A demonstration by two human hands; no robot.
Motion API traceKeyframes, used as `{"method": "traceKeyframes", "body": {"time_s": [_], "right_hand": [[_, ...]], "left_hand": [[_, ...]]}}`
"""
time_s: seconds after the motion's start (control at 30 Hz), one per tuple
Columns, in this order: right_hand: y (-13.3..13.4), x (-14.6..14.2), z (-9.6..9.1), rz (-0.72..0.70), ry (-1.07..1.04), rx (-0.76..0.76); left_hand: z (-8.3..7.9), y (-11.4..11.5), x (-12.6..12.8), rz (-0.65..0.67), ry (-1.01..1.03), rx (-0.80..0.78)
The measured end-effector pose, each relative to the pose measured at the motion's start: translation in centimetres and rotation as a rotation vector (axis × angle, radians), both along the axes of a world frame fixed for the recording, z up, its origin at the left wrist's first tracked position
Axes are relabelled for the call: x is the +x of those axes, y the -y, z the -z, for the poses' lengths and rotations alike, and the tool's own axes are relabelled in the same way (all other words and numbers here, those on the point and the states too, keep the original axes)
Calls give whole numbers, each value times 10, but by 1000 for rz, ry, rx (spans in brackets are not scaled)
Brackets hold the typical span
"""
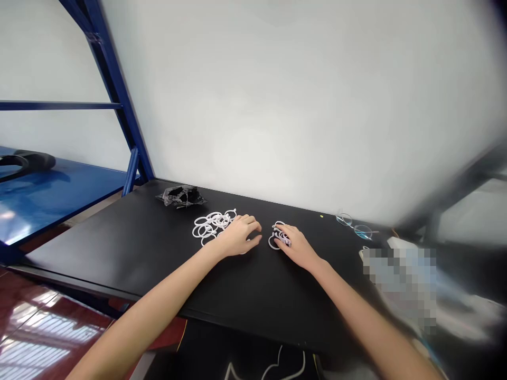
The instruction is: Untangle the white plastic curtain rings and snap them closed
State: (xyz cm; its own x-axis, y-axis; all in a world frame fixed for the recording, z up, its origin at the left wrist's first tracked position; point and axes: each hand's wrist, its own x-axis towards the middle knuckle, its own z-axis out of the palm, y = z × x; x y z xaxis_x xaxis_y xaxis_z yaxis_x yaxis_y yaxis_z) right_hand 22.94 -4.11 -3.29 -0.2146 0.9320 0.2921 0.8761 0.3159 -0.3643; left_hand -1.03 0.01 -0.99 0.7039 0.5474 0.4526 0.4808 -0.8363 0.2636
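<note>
A loose pile of white open rings (208, 224), like plastic shower curtain rings, lies on the black table. My left hand (240, 236) is at the pile's right side and covers part of it. Its thumb and fingers are curved and apart, with nothing visible between them. Farther right, a smaller bunch of the same white rings (274, 242) is under the fingers of my right hand (296, 247). The right thumb and fingers close over this bunch, and the hand partly hides it.
A crumpled black plastic bag (182, 196) lies at the back left of the black table (130, 243). Eyeglasses (362, 231) rest near the wall at right, behind a blurred pale package (400, 285). A blue metal frame (114, 74) rises at left beside a blue table (79, 182).
</note>
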Motion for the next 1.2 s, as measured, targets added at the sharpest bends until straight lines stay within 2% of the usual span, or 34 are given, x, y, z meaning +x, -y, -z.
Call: {"method": "traceKeyframes", "body": {"time_s": [0.13, 0.2, 0.27, 0.33, 0.43, 0.5, 0.57, 0.63, 0.73, 0.8, 0.87, 0.9, 0.97, 1.03, 1.07, 1.13, 1.2], "right_hand": [[8, 2, 0, 100, -267, 112], [9, 3, -1, 150, -361, 173], [10, 4, -3, 169, -418, 230], [13, 4, -5, 170, -457, 297], [22, -2, -11, 117, -464, 431], [29, -10, -16, -6, -427, 477], [35, -19, -18, -125, -387, 485], [38, -27, -18, -150, -385, 522], [39, -32, -15, -93, -451, 528], [40, -34, -14, -70, -504, 509], [41, -35, -15, -78, -523, 520], [42, -36, -15, -92, -514, 533], [43, -39, -15, -138, -475, 548], [43, -43, -15, -199, -438, 538], [43, -44, -15, -226, -432, 532], [44, -47, -14, -268, -441, 509], [45, -49, -13, -297, -473, 473]], "left_hand": [[0, 15, 30, 175, -119, 61], [2, 18, 42, 198, -208, 55], [3, 18, 47, 191, -212, -38], [1, 16, 42, 170, -99, -264], [-7, 9, 28, 217, 156, -807], [-13, 6, 21, 294, 417, -1175], [-16, 5, 20, 341, 703, -1457], [-17, 7, 21, 361, 873, -1632], [-17, 11, 25, 392, 908, -1722], [-17, 14, 26, 384, 860, -1674], [-16, 15, 26, 277, 819, -1458], [-15, 16, 25, 201, 794, -1259], [-13, 17, 22, 123, 668, -742], [-11, 16, 21, 175, 452, -250], [-9, 16, 20, 217, 344, -71], [-4, 15, 21, 247, 203, 149], [1, 15, 22, 216, 155, 237]]}}
